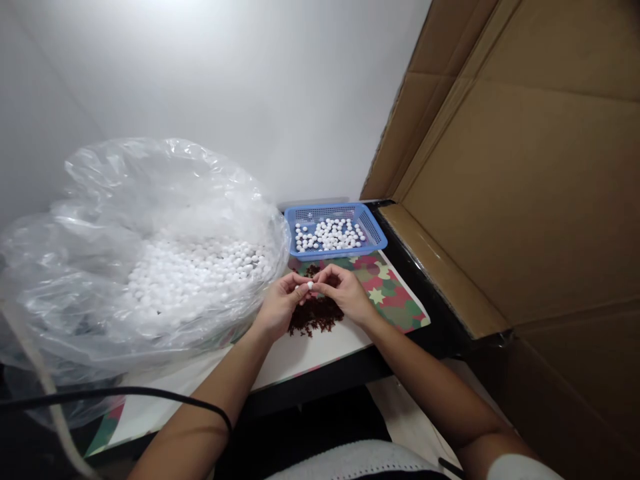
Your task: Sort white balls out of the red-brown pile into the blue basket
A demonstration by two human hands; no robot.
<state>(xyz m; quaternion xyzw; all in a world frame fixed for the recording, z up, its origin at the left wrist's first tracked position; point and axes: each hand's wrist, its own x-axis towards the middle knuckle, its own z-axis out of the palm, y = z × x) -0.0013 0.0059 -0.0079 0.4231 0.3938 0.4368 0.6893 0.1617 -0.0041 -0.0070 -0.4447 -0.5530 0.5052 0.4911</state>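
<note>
A small white ball (311, 285) sits between the fingertips of both hands, above the table. My left hand (281, 303) is closed, its thumb and fingers pinching the ball; another bit of white shows at its fingertips. From the right, my right hand (347, 293) meets the ball with thumb and forefinger pinched together. Whatever those right fingers hold is too small to make out. Right under the hands lies a pile of small dark-brown branched pieces (317, 317). Behind them stands a blue plastic basket (340, 254) with many white balls (334, 233) in it.
A large clear plastic bag (115, 160), open and full of white balls (185, 277), fills the left side. A camouflage-patterned sheet (400, 310) covers part of the black table. Cardboard (550, 200) walls the right. A black cable (125, 392) crosses my left forearm.
</note>
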